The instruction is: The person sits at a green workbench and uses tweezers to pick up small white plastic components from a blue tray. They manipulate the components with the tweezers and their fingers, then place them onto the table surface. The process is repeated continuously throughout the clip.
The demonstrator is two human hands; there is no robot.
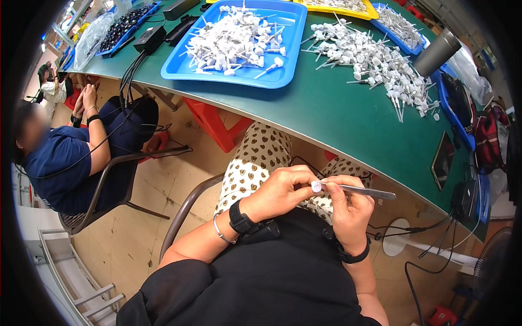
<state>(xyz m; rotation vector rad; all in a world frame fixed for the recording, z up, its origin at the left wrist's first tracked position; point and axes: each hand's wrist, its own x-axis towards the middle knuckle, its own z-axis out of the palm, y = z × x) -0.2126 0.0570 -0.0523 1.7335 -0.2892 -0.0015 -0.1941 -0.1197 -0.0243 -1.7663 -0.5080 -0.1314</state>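
My left hand (pixel 278 191) pinches a small white plastic piece (pixel 316 186) with a rounded head between thumb and fingertips, above my lap. Close against it, my right hand (pixel 350 209) is closed around a pair of metal tweezers (pixel 375 192). The tweezers lie almost level, their back end sticking out to the right; their tips meet the white piece, though the exact contact is hidden by my fingers. On the table ahead, a blue tray (pixel 260 81) holds a heap of similar white pieces with thin stems (pixel 228 46). More white pieces (pixel 375 60) lie loose to its right.
The green table (pixel 321 108) edge runs just beyond my knees. A dark cylinder (pixel 437 51), a phone (pixel 442 160) and cables are at the right. Black cables hang from a black box (pixel 149 39) at the left. A seated co-worker (pixel 76 152) is on the left; red stools (pixel 212 122) stand under the table.
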